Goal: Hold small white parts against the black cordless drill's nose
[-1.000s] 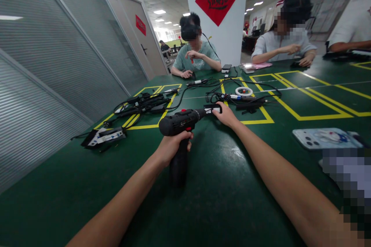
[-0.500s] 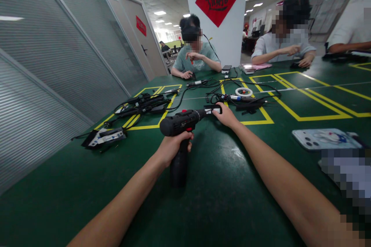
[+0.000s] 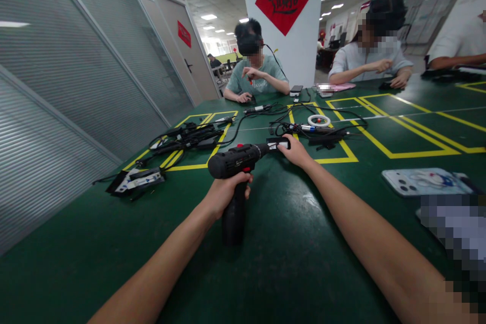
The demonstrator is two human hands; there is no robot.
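Observation:
A black cordless drill (image 3: 234,161) with red switches is upright in my left hand (image 3: 224,193), fingers wrapped round its handle. Its chuck points away and to the right. My right hand (image 3: 297,152) pinches a small black piece with a white face (image 3: 276,142), right at the tip of the drill. Whether the bit touches or enters that piece I cannot make out. Part of the piece is hidden by my right fingers.
Black cables (image 3: 186,136) lie heaped on the left, beside an opened power strip (image 3: 146,178). Further right are a soldering iron (image 3: 307,128) and a white tape roll (image 3: 319,120). A phone (image 3: 423,182) lies near my right arm. Several people sit beyond the green table (image 3: 288,263).

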